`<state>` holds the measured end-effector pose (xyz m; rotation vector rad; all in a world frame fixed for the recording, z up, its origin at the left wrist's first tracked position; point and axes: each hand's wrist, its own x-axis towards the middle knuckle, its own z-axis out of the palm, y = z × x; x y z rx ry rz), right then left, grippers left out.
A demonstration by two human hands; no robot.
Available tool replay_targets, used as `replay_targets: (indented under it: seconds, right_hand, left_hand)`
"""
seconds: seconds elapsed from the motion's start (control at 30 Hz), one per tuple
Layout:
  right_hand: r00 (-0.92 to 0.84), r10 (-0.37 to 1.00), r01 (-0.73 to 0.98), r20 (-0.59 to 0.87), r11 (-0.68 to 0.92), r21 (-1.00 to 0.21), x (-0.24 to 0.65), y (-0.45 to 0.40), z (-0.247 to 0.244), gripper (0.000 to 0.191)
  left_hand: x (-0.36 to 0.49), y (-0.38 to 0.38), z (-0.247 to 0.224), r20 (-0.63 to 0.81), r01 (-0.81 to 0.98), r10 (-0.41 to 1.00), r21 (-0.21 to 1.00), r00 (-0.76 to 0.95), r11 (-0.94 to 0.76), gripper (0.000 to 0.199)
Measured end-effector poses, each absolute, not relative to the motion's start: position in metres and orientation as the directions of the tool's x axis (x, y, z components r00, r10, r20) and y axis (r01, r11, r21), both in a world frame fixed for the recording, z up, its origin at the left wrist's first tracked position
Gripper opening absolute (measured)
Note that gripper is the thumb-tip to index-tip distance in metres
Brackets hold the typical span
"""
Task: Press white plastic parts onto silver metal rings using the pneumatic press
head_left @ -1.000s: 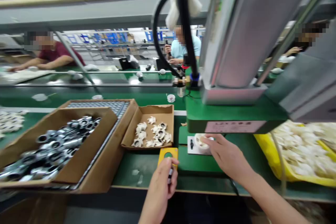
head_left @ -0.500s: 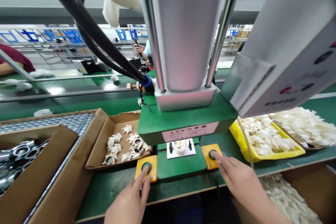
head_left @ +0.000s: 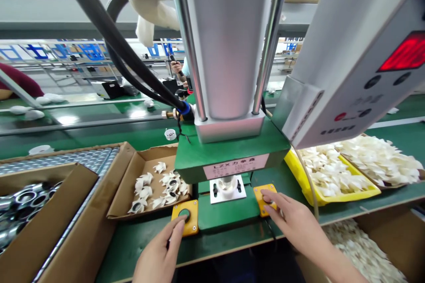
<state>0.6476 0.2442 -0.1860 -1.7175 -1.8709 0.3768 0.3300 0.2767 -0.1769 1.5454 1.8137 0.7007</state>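
My left hand (head_left: 161, 247) is at the left yellow button box (head_left: 190, 224), its index fingertip at the near edge of the green button (head_left: 184, 215) and its thumb slightly apart. Across the press base, my right hand (head_left: 292, 214) has its fingers stretched over the right yellow button box (head_left: 260, 193), largely covering that button. Whether either button is pressed down, I cannot tell. Both hands hold nothing. Between them, a white finned part (head_left: 227, 189) sits on a white fixture plate (head_left: 239, 192), under the grey rod (head_left: 228, 178) of the bench press (head_left: 229, 150).
Left, a cardboard tray (head_left: 117, 201) carries white finned pieces beside a box (head_left: 49, 212) of metal rings. Right, a yellow bin (head_left: 345, 200) is heaped with white pieces. A control box (head_left: 348, 93) with a red display overhangs the right side. Black hoses (head_left: 129, 57) hang left.
My left index finger has drawn back slightly toward the button's near edge. My right fingers have shifted over their button. The view has turned right, bringing the red display in.
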Motion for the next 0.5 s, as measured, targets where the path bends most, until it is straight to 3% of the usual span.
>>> replay_targets:
  seconds: [0.1, 0.2, 0.37, 0.5]
  right_hand:
    - [0.005, 0.993, 0.648, 0.118, 0.087, -0.757, 0.632, 0.255, -0.166, 0.038]
    - [0.013, 0.993, 0.480, 0.113, 0.093, -0.872, 0.606, 0.280, -0.138, 0.047]
    - [-0.140, 0.972, 0.224, 0.189, 0.217, -0.950, 0.569, 0.321, -0.111, 0.030]
    - [-0.223, 0.975, 0.075, -0.022, -0.006, -0.997, 0.557, 0.320, -0.124, 0.023]
  left_hand:
    - [0.343, 0.273, -0.168, -0.234, 0.190, 0.963, 0.948, -0.132, 0.256, 0.047]
    - [0.366, 0.268, -0.158, -0.333, -0.179, 0.941, 0.932, -0.067, 0.317, 0.046]
    - [0.378, 0.265, -0.165, -0.364, -0.239, 0.931, 0.903, 0.018, 0.358, 0.043]
    - [0.359, 0.261, -0.182, -0.387, -0.241, 0.922, 0.895, -0.001, 0.375, 0.047]
